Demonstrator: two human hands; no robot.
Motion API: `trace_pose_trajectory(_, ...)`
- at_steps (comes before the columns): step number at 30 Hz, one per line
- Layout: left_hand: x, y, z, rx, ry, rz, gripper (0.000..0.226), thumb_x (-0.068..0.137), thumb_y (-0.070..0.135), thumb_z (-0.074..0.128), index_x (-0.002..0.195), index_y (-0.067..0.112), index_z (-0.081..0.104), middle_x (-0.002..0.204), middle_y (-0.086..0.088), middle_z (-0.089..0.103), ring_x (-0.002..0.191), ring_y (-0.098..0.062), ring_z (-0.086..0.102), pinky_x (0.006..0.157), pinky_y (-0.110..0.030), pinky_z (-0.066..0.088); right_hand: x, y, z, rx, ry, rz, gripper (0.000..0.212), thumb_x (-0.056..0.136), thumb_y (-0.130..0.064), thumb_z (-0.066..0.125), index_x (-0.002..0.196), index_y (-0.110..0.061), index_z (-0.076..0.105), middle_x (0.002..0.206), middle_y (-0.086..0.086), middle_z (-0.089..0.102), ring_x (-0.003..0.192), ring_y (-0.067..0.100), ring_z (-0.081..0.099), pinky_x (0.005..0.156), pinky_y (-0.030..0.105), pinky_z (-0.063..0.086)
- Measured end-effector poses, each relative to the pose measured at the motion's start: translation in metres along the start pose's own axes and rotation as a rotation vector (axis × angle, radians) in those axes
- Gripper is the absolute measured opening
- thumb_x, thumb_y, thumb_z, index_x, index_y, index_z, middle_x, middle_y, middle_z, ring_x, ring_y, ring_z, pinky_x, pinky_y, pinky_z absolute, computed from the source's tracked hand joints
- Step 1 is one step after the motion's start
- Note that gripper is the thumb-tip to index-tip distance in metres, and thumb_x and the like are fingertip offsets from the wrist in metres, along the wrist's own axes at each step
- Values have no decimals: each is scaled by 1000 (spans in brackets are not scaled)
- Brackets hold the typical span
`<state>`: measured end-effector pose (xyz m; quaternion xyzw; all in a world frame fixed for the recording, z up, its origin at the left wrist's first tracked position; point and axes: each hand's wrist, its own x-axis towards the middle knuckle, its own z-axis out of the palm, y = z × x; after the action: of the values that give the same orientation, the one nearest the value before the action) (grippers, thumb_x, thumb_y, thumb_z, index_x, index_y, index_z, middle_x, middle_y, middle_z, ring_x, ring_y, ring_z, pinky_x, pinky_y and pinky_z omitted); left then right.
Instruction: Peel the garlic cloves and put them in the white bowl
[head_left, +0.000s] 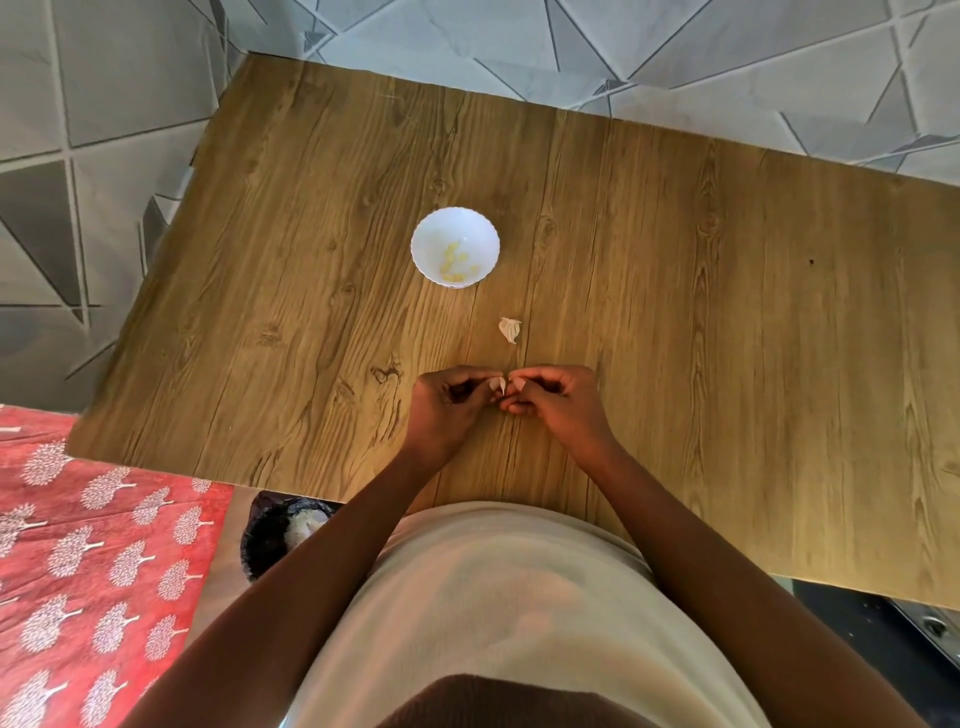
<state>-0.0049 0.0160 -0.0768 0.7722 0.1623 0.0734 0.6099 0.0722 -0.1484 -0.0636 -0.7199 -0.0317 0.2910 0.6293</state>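
Note:
A white scalloped bowl (455, 247) stands on the wooden table (675, 312), with several peeled yellowish cloves in its bottom. Below and right of it lies a small clump of unpeeled garlic (509, 329) in its papery skin. Near the table's front edge my left hand (448, 405) and my right hand (556, 400) meet fingertip to fingertip. Between them sits one pale garlic clove (498, 385), pinched by the left fingers, while the right fingers pinch at its tip or skin.
A dark bin (275, 535) with pale garlic skins in it stands on the floor just under the table's front left edge. A red patterned cloth (93, 571) covers the surface to the left. Grey tiled floor surrounds the table.

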Motion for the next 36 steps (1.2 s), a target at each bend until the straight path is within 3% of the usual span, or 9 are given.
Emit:
trace_pose_trajectory(4,1,-1,1,24,3,11,16,93,11,76,109,9,80,100,3,79,93,-12,75,86,-29,60,-2,-2,2,-47,-7,-54,22,89,-4,75,111,0,75,89,12,79,81,26,77,75,29,63)
trace_pose_trajectory(15,4,-5,-1,40,-34,38,18,90,5,77,108,8,80,94,-2,77,87,-18,73,82,-39,61,2,2,4,-30,16,-34,16,89,2,73,105,2,75,84,16,78,76,31,77,73,33,63)
trace_pose_trajectory(26,2,-3,6,114,20,74,15,88,3,79,102,6,81,87,3,74,78,-7,69,72,-18,53,4,1,6,-96,38,-37,16,87,7,73,103,4,76,82,13,77,70,23,77,67,25,62)
trace_pose_trajectory(36,1,-4,11,163,54,74,14,89,7,78,103,8,80,95,-1,77,86,-11,72,77,-34,62,4,3,6,-119,45,-47,16,87,3,75,103,5,76,84,16,77,72,25,77,69,29,63)
